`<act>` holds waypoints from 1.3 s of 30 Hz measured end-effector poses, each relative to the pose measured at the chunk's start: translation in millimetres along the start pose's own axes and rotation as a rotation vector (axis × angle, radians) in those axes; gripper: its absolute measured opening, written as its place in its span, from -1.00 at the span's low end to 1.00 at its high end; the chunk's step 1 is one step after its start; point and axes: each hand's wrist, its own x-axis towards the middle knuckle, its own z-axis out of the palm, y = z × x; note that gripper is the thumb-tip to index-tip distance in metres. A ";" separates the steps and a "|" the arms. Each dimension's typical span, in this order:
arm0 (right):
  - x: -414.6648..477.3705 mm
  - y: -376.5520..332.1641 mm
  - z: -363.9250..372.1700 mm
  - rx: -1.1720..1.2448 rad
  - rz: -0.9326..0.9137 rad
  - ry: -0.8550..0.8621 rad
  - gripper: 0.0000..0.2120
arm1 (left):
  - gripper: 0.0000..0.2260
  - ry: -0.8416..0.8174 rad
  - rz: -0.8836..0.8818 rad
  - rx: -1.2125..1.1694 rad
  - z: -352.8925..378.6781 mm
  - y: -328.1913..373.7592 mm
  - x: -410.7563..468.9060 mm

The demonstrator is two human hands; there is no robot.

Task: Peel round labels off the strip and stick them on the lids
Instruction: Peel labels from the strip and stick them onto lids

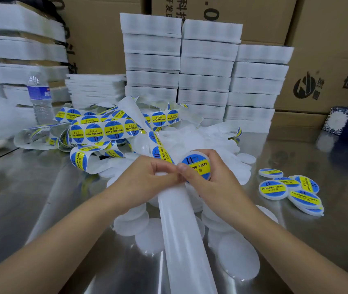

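Step in hand, apparently: pressing a round label [196,166] onto the lid [198,154] gripped in the right hand's [217,183] curled fingers [215,164] above the table [41,198], strip [179,230] pinched just beside by the left hand [145,179]; next, likely smoothing flat, then setting among labelled lids [272,188] rightward.

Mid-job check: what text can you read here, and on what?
"SOLDERING PASTE": labels on the strip.
"SOLDERING PASTE": finished lids, right.
"ING PASTE": held lid, start hidden.
"4.0": carton, beside cut-off Chinese characters.
Water bottle label: too blurred.
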 end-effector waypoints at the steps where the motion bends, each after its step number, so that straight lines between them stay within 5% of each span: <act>1: -0.1 0.0 -0.6 -0.003 0.000 0.011 -0.68 | -0.92 -0.001 0.027 0.054 0.2 -0.1 0.1; 17: 0.9 0.0 -6.8 -0.103 -0.025 0.029 -0.70 | -0.90 -0.072 0.095 0.146 -0.5 0.8 -3.0; 25: 3.2 1.3 -8.9 -0.250 0.023 0.049 -0.43 | -0.95 -0.092 0.100 0.166 -1.9 2.0 -3.1; 39: 4.0 1.3 -8.9 -0.174 -0.022 0.072 -0.52 | -0.88 -0.075 0.151 0.175 -0.7 1.3 -1.9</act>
